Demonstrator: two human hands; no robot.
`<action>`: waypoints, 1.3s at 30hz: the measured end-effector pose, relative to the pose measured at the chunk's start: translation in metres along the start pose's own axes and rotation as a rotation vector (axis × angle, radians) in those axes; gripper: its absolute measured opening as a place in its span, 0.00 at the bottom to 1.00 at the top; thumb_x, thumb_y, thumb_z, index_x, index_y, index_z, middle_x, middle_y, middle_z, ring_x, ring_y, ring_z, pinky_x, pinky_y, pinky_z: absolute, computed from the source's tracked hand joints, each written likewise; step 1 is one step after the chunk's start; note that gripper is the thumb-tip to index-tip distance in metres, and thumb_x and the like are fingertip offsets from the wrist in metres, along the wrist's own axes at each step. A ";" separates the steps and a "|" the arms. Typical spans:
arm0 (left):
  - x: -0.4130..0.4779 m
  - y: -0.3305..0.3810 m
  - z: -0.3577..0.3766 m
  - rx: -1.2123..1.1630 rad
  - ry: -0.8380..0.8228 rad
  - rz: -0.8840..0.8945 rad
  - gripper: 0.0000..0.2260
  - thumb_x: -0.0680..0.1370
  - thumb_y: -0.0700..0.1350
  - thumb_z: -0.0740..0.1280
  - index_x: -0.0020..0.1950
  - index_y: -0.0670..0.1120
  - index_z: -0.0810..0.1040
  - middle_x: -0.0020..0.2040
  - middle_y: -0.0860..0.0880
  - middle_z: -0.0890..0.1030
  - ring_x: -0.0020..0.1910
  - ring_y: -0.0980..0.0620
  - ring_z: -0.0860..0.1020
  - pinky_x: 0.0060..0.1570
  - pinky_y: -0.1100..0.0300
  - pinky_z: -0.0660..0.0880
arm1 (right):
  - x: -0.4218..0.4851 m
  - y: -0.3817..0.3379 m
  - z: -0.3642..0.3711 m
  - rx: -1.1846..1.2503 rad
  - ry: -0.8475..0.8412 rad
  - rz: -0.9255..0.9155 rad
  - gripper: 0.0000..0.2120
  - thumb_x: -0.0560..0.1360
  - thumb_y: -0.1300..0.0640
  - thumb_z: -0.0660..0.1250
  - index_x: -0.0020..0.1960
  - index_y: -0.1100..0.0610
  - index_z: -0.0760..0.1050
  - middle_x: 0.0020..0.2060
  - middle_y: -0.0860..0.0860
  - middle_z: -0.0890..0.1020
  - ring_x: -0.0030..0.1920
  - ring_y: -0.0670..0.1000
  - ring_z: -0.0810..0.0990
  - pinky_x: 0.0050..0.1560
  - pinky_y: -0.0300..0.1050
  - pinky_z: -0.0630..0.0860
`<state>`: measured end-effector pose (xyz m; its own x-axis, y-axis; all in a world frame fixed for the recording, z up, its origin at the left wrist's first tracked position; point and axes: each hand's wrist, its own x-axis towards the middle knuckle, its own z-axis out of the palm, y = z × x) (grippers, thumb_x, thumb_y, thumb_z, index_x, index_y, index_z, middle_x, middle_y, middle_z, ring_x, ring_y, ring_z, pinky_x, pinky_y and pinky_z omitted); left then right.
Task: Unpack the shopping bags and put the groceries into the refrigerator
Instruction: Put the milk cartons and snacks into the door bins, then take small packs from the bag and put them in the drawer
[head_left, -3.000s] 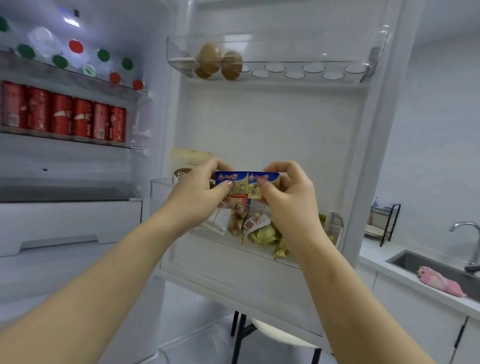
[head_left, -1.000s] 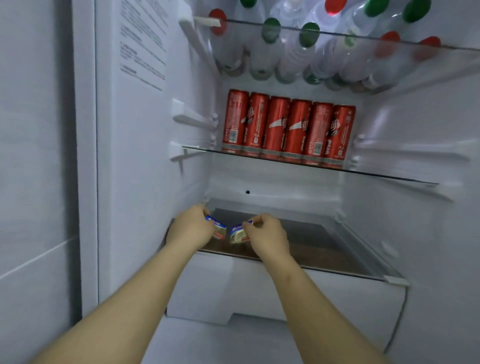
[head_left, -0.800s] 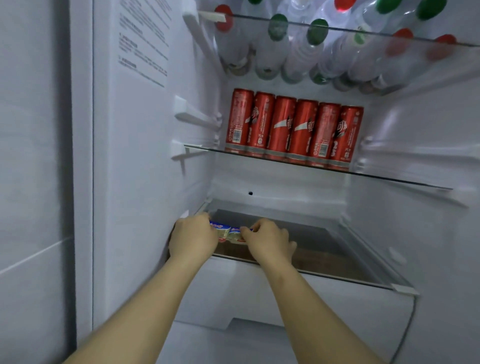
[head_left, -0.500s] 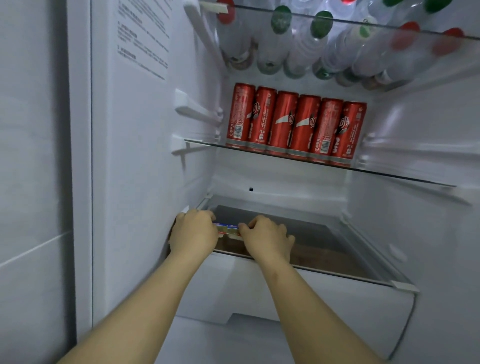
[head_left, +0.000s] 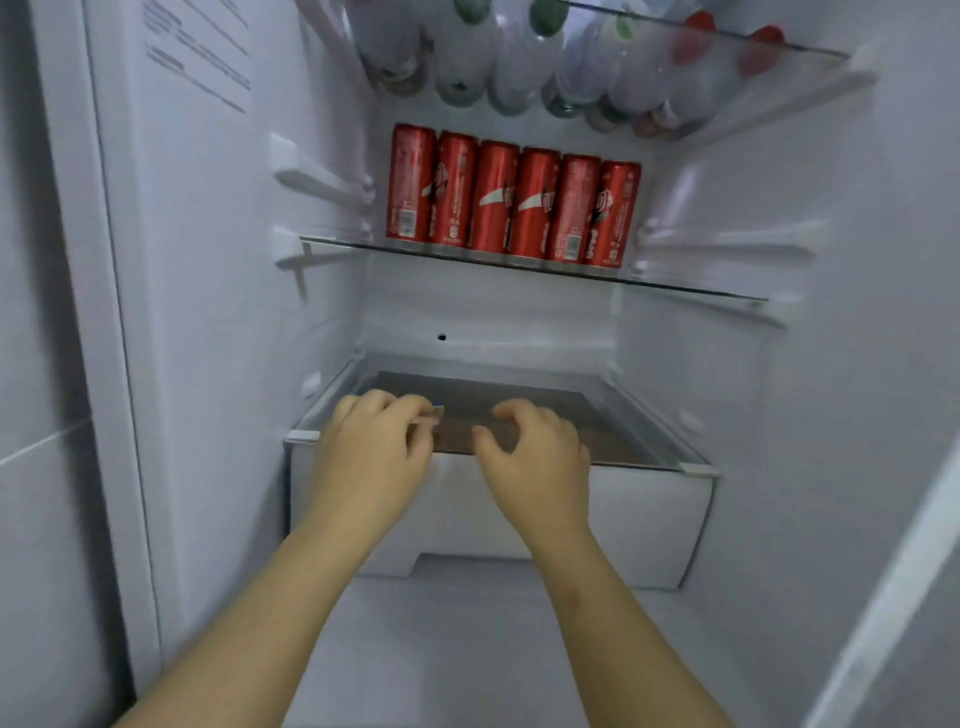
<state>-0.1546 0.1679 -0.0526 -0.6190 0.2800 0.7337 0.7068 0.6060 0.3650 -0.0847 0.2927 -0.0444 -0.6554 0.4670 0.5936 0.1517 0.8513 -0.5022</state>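
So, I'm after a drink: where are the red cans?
Head view, upper centre: the red cans stand in a row on the glass shelf, below the bottles.

Six red cans (head_left: 514, 200), one left hand (head_left: 371, 452), one right hand (head_left: 535, 460), one small packet (head_left: 439, 410), one white drawer (head_left: 649, 519).

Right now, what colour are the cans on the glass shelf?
The cans are red with white markings; head view.

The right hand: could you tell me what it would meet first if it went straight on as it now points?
Likely the back wall: the right hand points inward just above the dark shelf, with nothing between, though depth is unclear.
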 end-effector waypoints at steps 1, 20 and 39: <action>-0.009 0.007 0.000 -0.025 -0.018 0.047 0.16 0.73 0.50 0.58 0.47 0.46 0.83 0.43 0.45 0.81 0.45 0.40 0.77 0.45 0.50 0.74 | -0.013 0.006 -0.008 -0.033 -0.002 0.000 0.15 0.75 0.48 0.63 0.61 0.49 0.74 0.59 0.46 0.77 0.61 0.51 0.70 0.56 0.44 0.63; -0.220 0.189 0.052 -0.463 -0.584 0.656 0.14 0.71 0.49 0.60 0.43 0.45 0.84 0.36 0.47 0.80 0.34 0.45 0.78 0.30 0.55 0.76 | -0.303 0.122 -0.146 -0.447 0.087 0.648 0.36 0.64 0.36 0.43 0.62 0.48 0.74 0.60 0.44 0.76 0.63 0.48 0.70 0.57 0.38 0.58; -0.529 0.452 -0.099 -0.926 -0.978 1.280 0.08 0.68 0.44 0.75 0.45 0.47 0.83 0.40 0.49 0.80 0.39 0.46 0.79 0.34 0.55 0.74 | -0.658 0.056 -0.385 -0.760 0.487 1.343 0.16 0.77 0.45 0.59 0.63 0.46 0.71 0.62 0.40 0.72 0.64 0.43 0.66 0.63 0.39 0.59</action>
<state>0.5261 0.2201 -0.2194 0.6609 0.6623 0.3530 0.5749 -0.7491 0.3292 0.6401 0.1256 -0.2207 0.5070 0.8353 0.2126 0.8012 -0.3658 -0.4735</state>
